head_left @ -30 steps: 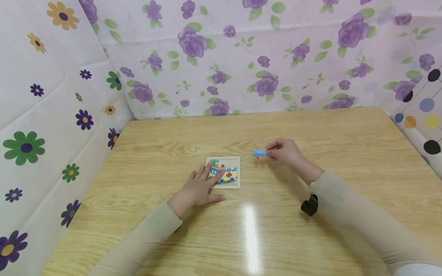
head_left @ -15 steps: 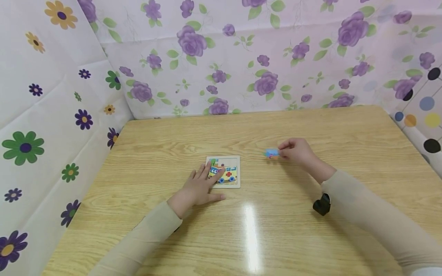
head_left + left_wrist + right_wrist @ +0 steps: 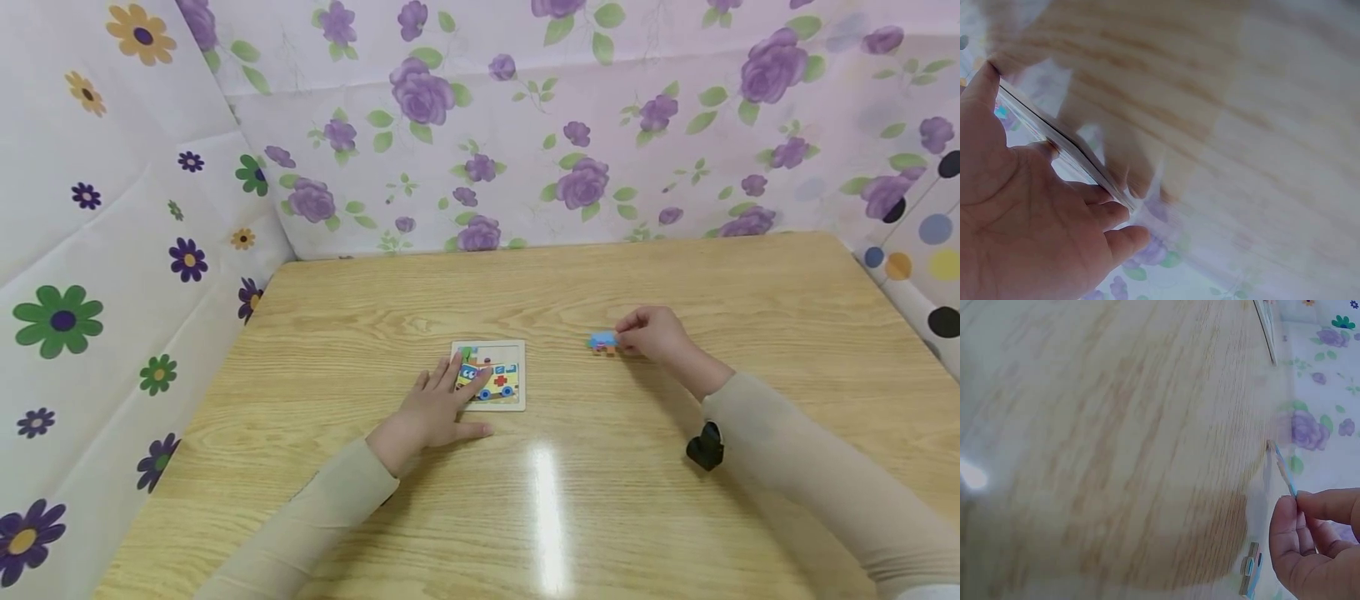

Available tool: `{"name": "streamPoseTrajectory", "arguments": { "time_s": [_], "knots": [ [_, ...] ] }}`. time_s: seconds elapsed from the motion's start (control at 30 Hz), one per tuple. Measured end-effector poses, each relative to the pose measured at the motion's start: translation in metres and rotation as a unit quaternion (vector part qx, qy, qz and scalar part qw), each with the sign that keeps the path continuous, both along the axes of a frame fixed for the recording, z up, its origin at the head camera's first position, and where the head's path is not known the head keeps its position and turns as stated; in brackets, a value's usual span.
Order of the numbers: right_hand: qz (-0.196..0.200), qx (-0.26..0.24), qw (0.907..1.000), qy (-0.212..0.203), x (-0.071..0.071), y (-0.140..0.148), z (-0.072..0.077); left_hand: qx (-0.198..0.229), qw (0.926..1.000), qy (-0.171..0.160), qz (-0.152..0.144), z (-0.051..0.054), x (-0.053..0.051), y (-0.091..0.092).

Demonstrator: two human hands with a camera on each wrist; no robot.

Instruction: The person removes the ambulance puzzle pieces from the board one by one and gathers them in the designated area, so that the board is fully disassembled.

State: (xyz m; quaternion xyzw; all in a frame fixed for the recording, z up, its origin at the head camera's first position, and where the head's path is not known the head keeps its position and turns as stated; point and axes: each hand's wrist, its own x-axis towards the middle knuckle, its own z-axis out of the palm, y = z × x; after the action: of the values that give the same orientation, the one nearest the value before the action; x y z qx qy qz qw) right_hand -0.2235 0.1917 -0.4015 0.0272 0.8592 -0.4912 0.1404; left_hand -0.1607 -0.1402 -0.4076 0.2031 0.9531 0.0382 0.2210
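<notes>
We are looking at a blue and orange puzzle piece (image 3: 602,340), right of centre in the head frame, its long axis running roughly sideways. The right hand (image 3: 656,335) is pinching its right end between thumb and fingers, so the piece is pointing left from them, towards the puzzle board (image 3: 522,379) near the middle of the frame. We are judging that the coming move is turning on this relation: the bare gap in the board's upper right is facing the piece across a stretch of table (image 3: 375,300), and the right hand is the one at the piece. The left hand (image 3: 429,412) is resting on the board's left part, fingers spread and straight, gripping nothing.

In the right wrist view we are finding what the head view is hiding: a second piece (image 3: 1250,570) lying at the bottom of the frame, just beside the hand. There the pinched piece is showing edge-on and tilted; we cannot tell whether it is touching the table. In the left wrist view, the board is showing only as a thin edge.
</notes>
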Motion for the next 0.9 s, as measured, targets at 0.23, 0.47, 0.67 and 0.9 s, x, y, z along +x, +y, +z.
{"name": "streamPoseTrajectory", "arguments": {
  "time_s": [0.23, 0.47, 0.67, 0.9],
  "knots": [
    [-0.004, 0.008, 0.9999, -0.007, -0.0022, 0.0019, -0.003, -0.004, 1.0, 0.005, 0.0, -0.0003, 0.0001, 0.0003],
    [-0.005, 0.022, 0.9997, -0.012, -0.0034, 0.0029, -0.0021, -0.001, 1.0, 0.006, 0.001, -0.0004, 0.0002, 0.0],
    [-0.006, 0.027, 0.9995, -0.015, -0.0015, 0.0035, 0.0002, 0.004, 1.0, 0.004, 0.001, 0.0007, 0.0013, -0.0001],
    [-0.008, 0.024, 0.9995, -0.016, -0.0007, 0.0029, 0.0037, 0.003, 1.0, 0.002, 0.002, -0.0011, 0.0008, -0.0006]
  ]
}}
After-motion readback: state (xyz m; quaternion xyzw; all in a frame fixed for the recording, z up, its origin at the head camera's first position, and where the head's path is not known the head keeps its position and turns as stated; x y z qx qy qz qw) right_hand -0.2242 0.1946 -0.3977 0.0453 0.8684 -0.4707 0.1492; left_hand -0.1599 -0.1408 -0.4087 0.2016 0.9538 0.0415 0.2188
